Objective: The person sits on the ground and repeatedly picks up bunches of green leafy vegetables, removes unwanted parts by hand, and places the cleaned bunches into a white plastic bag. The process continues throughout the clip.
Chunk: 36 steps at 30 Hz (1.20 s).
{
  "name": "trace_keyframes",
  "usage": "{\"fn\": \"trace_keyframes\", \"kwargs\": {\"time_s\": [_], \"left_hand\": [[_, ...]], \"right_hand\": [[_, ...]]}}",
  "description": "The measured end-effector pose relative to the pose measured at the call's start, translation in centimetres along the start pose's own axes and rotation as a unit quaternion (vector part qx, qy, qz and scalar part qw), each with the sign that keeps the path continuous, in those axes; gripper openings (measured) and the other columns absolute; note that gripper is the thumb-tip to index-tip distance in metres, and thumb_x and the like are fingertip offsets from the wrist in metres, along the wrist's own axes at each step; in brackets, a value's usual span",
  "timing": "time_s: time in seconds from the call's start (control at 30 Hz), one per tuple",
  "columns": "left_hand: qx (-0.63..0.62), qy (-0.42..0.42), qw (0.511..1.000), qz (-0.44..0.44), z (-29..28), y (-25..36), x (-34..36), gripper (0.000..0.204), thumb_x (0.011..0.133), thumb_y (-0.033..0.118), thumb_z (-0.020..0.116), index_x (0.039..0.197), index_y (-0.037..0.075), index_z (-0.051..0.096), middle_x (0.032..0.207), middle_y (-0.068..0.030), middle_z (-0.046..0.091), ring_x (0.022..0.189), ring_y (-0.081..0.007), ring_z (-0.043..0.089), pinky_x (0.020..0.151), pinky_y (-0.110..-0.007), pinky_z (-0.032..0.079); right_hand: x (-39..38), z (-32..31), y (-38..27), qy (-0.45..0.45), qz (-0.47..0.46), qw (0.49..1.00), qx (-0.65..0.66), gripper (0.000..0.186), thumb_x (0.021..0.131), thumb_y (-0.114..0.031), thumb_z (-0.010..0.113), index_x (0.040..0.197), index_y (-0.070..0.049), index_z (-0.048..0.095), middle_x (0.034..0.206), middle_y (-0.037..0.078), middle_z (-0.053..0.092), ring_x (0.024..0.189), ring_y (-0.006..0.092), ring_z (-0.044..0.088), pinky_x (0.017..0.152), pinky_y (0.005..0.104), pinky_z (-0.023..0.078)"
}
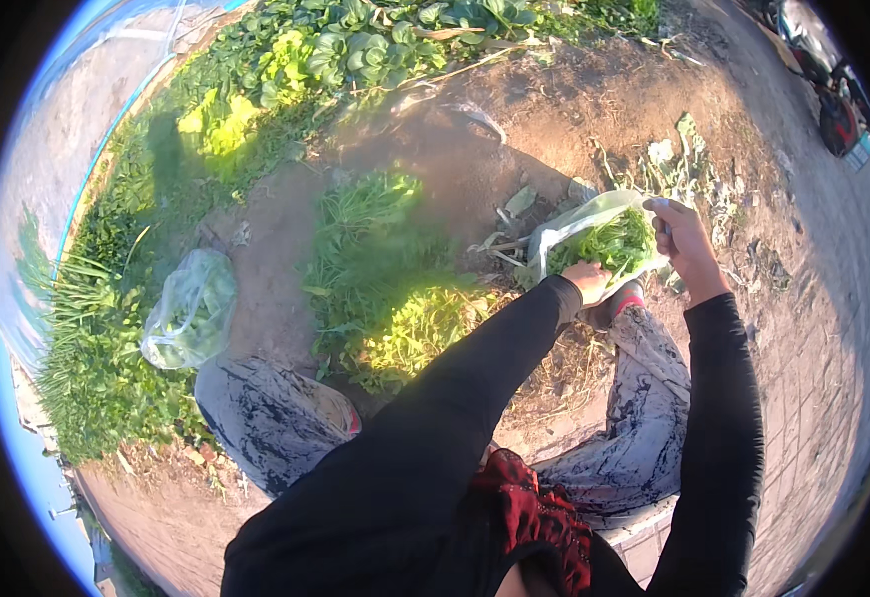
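Observation:
A clear plastic bag (pixel 551 231) stands on the soil to the right, its mouth spread and leafy greens (pixel 622 239) inside. My right hand (pixel 685 242) pinches the bag's rim on the right side. Reaching across my body, my left hand (pixel 588 282) is at the near side of the bag's mouth, its fingers closed among the greens and partly hidden by them. The bag's lower part is hidden behind my left hand and leg.
A second plastic bag (pixel 192 310) with greens sits at left. Low greens (pixel 375 239) grow ahead of my knees, with broad-leaved plants (pixel 355 55) farther off. Dry stalks and leaves (pixel 688 164) litter the soil beyond the bag. Paving (pixel 803 398) runs along the right.

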<state>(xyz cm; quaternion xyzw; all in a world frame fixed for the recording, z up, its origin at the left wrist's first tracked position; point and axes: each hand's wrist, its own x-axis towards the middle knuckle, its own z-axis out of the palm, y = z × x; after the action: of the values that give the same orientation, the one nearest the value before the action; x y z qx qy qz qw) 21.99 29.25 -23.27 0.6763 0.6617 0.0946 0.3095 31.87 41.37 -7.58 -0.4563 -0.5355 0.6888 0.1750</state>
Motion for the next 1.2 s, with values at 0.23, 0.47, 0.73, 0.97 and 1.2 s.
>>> {"fn": "trace_keyframes", "kwargs": {"time_s": [0.23, 0.47, 0.73, 0.97, 1.2], "left_hand": [[-0.087, 0.437, 0.892, 0.072, -7.8, -4.8, -13.1, 0.015, 0.084, 0.011, 0.06, 0.098, 0.006, 0.061, 0.098, -0.0119, 0.064, 0.086, -0.029, 0.063, 0.074, -0.039, 0.051], [-0.055, 0.541, 0.74, -0.397, -14.5, -23.0, -25.2, 0.022, 0.089, 0.023, 0.054, 0.093, 0.003, 0.062, 0.092, -0.0179, 0.064, 0.088, -0.0358, 0.061, 0.076, -0.045, 0.047], [-0.02, 0.334, 0.839, -0.429, -13.4, -27.6, -27.4, 0.028, 0.085, 0.025, 0.06, 0.104, 0.006, 0.066, 0.1, -0.0192, 0.066, 0.091, -0.0379, 0.062, 0.083, -0.045, 0.049], [-0.077, 0.507, 0.838, -0.183, -21.5, -22.2, -33.2, 0.017, 0.086, 0.017, 0.06, 0.084, 0.0, 0.06, 0.08, -0.0143, 0.062, 0.074, -0.0257, 0.059, 0.063, -0.04, 0.046], [-0.33, 0.339, 0.87, -0.14, -28.2, -13.1, -37.6, 0.012, 0.085, 0.012, 0.065, 0.094, 0.005, 0.062, 0.084, -0.0008, 0.056, 0.078, -0.0112, 0.055, 0.064, -0.028, 0.047]], "right_hand": [[3.4, -1.5, 2.0, 0.009, -0.043, 0.968, -0.247, 0.02, 0.086, -0.022, 0.061, 0.084, -0.002, 0.062, 0.061, 0.004, 0.058, 0.051, 0.0134, 0.055, 0.048, 0.028, 0.043], [6.7, -1.7, 0.5, 0.174, -0.243, 0.851, -0.432, 0.019, 0.084, -0.021, 0.064, 0.092, -0.004, 0.067, 0.081, 0.015, 0.067, 0.073, 0.0236, 0.064, 0.069, 0.0349, 0.049], [-1.8, 12.5, -8.7, 0.042, -0.267, 0.914, -0.301, 0.02, 0.092, -0.018, 0.059, 0.104, -0.003, 0.065, 0.09, 0.001, 0.065, 0.085, 0.0079, 0.059, 0.077, 0.0243, 0.045], [-10.4, 25.0, -8.0, -0.099, -0.323, 0.886, -0.317, 0.014, 0.089, -0.011, 0.061, 0.098, -0.001, 0.064, 0.084, 0.0, 0.063, 0.081, 0.0071, 0.058, 0.075, 0.025, 0.047], [-12.6, 29.0, -5.4, -0.13, -0.347, 0.899, -0.235, 0.016, 0.089, -0.01, 0.062, 0.103, -0.003, 0.064, 0.092, 0.002, 0.066, 0.081, 0.009, 0.059, 0.072, 0.0251, 0.048]]}}
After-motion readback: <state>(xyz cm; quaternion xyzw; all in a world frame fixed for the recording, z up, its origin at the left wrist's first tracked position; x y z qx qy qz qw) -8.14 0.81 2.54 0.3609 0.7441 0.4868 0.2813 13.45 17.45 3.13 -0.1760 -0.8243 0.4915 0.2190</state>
